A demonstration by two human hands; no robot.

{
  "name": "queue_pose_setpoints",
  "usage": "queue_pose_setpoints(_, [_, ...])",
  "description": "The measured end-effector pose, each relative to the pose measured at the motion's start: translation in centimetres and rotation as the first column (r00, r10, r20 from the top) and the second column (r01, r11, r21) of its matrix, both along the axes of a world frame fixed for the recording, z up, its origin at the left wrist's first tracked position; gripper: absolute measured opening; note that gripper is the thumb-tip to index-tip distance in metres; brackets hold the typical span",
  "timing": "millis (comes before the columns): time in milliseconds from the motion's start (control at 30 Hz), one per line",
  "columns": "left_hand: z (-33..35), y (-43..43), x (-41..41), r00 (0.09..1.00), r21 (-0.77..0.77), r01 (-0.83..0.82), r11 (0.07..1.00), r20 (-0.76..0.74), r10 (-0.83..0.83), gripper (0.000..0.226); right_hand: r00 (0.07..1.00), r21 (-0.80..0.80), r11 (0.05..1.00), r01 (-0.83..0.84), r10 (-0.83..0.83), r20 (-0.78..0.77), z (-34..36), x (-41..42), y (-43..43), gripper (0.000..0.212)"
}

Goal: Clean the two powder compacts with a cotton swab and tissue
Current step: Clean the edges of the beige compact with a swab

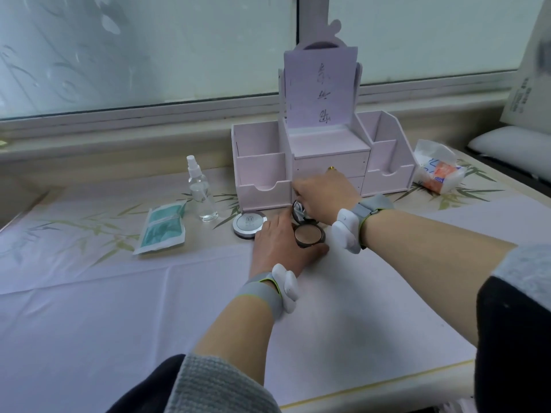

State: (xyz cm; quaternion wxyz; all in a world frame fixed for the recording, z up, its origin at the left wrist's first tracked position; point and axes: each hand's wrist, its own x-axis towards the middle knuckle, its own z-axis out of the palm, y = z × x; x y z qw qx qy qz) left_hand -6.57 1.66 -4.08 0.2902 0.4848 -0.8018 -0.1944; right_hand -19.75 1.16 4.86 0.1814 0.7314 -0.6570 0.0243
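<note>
Nearest to me, both forearms reach out over the white cloth on the desk [119, 308], each with a grey band and a white sensor at the wrist. My left hand [283, 242] lies curled around the base of the open compact [310, 235], thumb on its near edge and fingers on its left side; the beige powder pan faces up. The compact sits on the desk just in front of the organiser. My right hand [325, 195] comes in over it from the right, fingers bent down over the raised lid [299, 211], gripping its top edge; a bit of the mirror shows under the fingers.

Just left of my left hand, touching or nearly touching its fingers, lies the closed compact [249, 223], silver and round, flat on the desk. Further left lie a teal packet [164, 231] and a clear spray bottle [199, 189] standing upright. Behind them stands the pale lilac organiser [262, 162], a written sheet propped in its middle. The tissue pack [438, 171] rests to its right, before the frosted window [149, 49].
</note>
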Motion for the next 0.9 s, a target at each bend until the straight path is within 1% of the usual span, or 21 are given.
queue_pose_setpoints(67, [0.0, -0.1, 0.0, 1.000, 0.004, -0.005, 1.000, 0.002, 0.005, 0.078, 1.000, -0.046, 0.999, 0.014, -0.014, 0.014, 0.2, 0.0, 0.7, 0.011])
queue_pose_setpoints(133, [0.1, -0.1, 0.0, 1.000, 0.012, 0.003, 1.000, -0.005, -0.003, 0.076, 0.998, -0.049, 0.997, 0.062, -0.061, 0.026, 0.2, -0.1, 1.2, 0.012])
queue_pose_setpoints(233, [0.3, 0.3, 0.3, 1.000, 0.021, 0.019, 1.000, 0.004, -0.019, 0.074, 0.993, -0.008, 0.994, 0.113, -0.113, 0.017, 0.6, -0.7, 1.6, 0.005])
queue_pose_setpoints(300, [0.4, 0.5, 0.4, 1.000, -0.002, 0.018, 1.000, 0.012, -0.018, 0.072, 0.990, 0.039, 0.989, 0.139, -0.140, 0.026, 1.0, -1.3, 1.8, 0.017])
queue_pose_setpoints(333, [0.5, 0.5, 0.4, 1.000, -0.013, 0.017, 1.000, 0.009, -0.017, 0.072, 0.990, 0.054, 0.989, 0.136, -0.138, 0.036, 1.0, -1.6, 1.9, 0.020])
queue_pose_setpoints(433, [0.6, 0.5, 0.5, 1.000, -0.009, 0.025, 1.000, -0.006, -0.025, 0.079, 0.990, 0.049, 0.989, 0.138, -0.140, 0.022, 0.2, -2.2, 1.9, 0.026])
queue_pose_setpoints(500, [0.7, 0.5, 0.5, 1.000, -0.020, 0.025, 1.000, -0.019, -0.025, 0.083, 0.983, 0.051, 0.982, 0.183, -0.184, 0.012, -0.3, -2.7, 2.0, 0.042])
queue_pose_setpoints(533, [0.9, 0.6, 0.5, 1.000, -0.017, 0.023, 1.000, -0.021, -0.023, 0.085, 0.981, 0.079, 0.978, 0.194, -0.196, 0.015, -0.4, -2.8, 2.2, 0.045])
queue_pose_setpoints(600, [1.3, 0.7, 0.3, 1.000, -0.013, 0.028, 1.000, 0.008, -0.028, 0.087, 0.980, 0.164, 0.968, 0.191, -0.198, 0.027, -0.3, -2.6, 2.6, 0.033])
queue_pose_setpoints(667, [1.5, 0.7, 0.3, 0.999, 0.004, 0.025, 1.000, 0.023, -0.025, 0.089, 0.980, 0.209, 0.962, 0.177, -0.191, 0.048, -0.6, -2.2, 3.0, 0.025])
queue_pose_setpoints(800, [1.3, 0.8, 0.4, 1.000, 0.007, 0.024, 1.000, -0.005, -0.024, 0.090, 0.984, 0.221, 0.963, 0.154, -0.169, 0.050, -1.3, -1.3, 2.8, 0.024])
queue_pose_setpoints(900, [1.1, 0.6, 0.3, 1.000, 0.009, 0.022, 1.000, -0.017, -0.021, 0.087, 0.991, 0.198, 0.971, 0.131, -0.134, 0.004, -1.0, -0.8, 2.4, 0.021])
